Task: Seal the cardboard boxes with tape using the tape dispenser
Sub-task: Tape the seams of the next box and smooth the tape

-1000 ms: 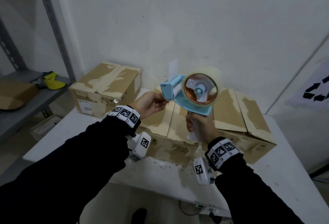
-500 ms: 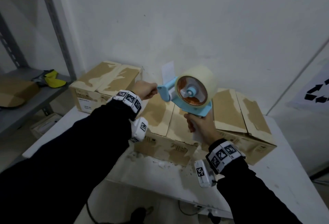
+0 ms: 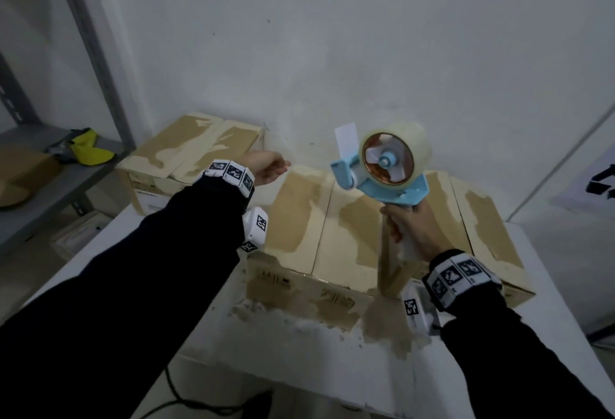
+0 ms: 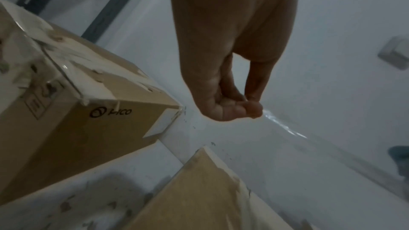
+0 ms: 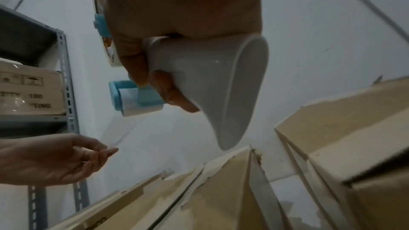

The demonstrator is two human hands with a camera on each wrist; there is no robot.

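My right hand [image 3: 404, 225] grips the white handle [image 5: 212, 76] of a blue tape dispenser [image 3: 382, 172], which carries a roll of clear tape [image 3: 399, 139] and hangs above the middle cardboard box [image 3: 316, 229]. To its left, my left hand [image 3: 281, 166] pinches the free end of the clear tape strip [image 5: 124, 134] between thumb and fingers [image 4: 252, 106]. The strip [image 4: 283, 126] runs from the dispenser's roller [image 5: 132, 107] to that hand [image 5: 109, 150]. The middle box's top flaps lie closed, with a bare seam.
Three worn cardboard boxes stand on a white table [image 3: 299, 345] against the wall: a left one [image 3: 193, 152], the middle one and a right one [image 3: 476, 219]. A grey metal shelf [image 3: 50, 192] with a yellow item [image 3: 88, 152] stands at the left.
My left hand has moved left, away from the dispenser's front, drawing out a length of tape. The dispenser has shifted slightly right in my right hand.
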